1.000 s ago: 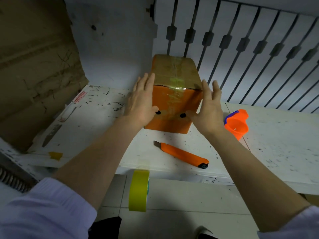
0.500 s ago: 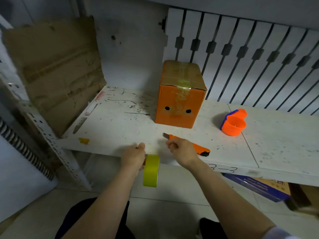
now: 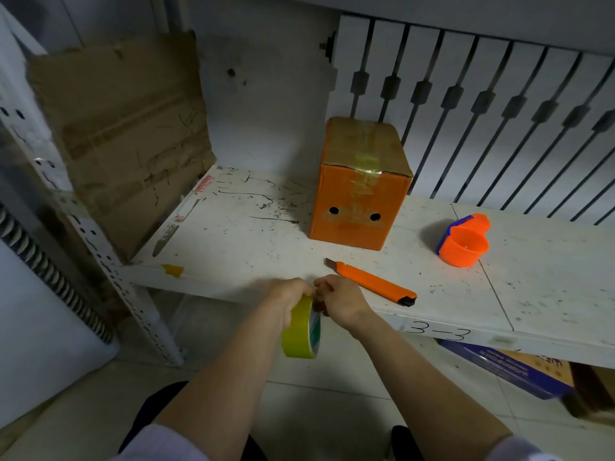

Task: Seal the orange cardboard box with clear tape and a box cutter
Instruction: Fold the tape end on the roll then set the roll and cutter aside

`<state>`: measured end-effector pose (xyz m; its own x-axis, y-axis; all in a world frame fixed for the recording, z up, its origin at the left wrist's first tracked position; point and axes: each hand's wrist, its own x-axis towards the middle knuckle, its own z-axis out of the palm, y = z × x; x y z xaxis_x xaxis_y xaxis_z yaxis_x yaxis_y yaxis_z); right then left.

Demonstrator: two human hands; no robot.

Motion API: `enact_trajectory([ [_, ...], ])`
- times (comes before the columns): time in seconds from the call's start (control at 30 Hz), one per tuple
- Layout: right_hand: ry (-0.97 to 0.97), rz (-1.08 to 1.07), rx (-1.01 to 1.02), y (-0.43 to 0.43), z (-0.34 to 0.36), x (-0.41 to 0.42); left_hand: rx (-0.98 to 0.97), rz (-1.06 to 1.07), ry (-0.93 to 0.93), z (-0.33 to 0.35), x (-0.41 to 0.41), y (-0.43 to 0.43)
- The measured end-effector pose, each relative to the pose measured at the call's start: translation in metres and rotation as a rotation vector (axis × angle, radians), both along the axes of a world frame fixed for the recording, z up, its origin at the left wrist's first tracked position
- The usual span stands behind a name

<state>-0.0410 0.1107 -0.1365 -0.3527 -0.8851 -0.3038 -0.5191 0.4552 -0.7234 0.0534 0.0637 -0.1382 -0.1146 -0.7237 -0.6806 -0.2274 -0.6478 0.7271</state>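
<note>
Below the shelf's front edge, at 6 o'clock from the box, both hands meet on a tape roll (image 3: 301, 329). The left hand (image 3: 289, 296) is curled around the top of the roll, gripping it on edge; the right hand (image 3: 342, 302) pinches at the roll's upper rim, fingertips closed on what may be the tape end, too small to tell. The roll is a glossy yellow-green ring with a green-and-white printed core; its print cannot be read.

At 2 o'clock from the hands lies the cutter (image 3: 372, 281), a slim orange plastic bar with a short metal blade out at its far end and a black cap at the near end, flat on the shelf (image 3: 549, 294). The shelf is white painted board, scuffed with black marks; "3—3" is handwritten on its front lip, and a small red-printed label near its left edge is unreadable.

At 12 o'clock stands the box (image 3: 357, 194), orange corrugated card, upright, with two round black holes in its front face and shiny clear tape running over its brown top and down the front. At 3 o'clock from the box sits an orange plastic dispenser (image 3: 464, 242), cup-shaped with a blue strip. Worn brown cardboard (image 3: 126, 128) leans at 10 o'clock.
</note>
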Motion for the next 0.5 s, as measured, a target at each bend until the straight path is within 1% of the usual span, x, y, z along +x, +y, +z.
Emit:
enact_trajectory([
  [0.1,0.034,-0.086,0.013,-0.004,-0.001,-0.002,-0.006,0.103,0.029,-0.004,-0.004,0.003],
  [0.17,0.039,-0.151,0.023,-0.006,-0.003,-0.004,0.017,0.135,0.043,-0.008,-0.004,0.004],
  [0.27,0.005,-0.194,0.048,-0.006,-0.003,-0.006,0.102,0.133,0.108,-0.009,0.002,0.003],
  [0.33,-0.005,-0.200,0.050,-0.007,-0.003,-0.005,0.136,0.129,0.119,-0.011,0.006,0.000],
  [0.5,0.002,-0.204,0.023,-0.012,-0.006,-0.001,0.177,0.026,0.151,-0.015,0.010,0.000],
])
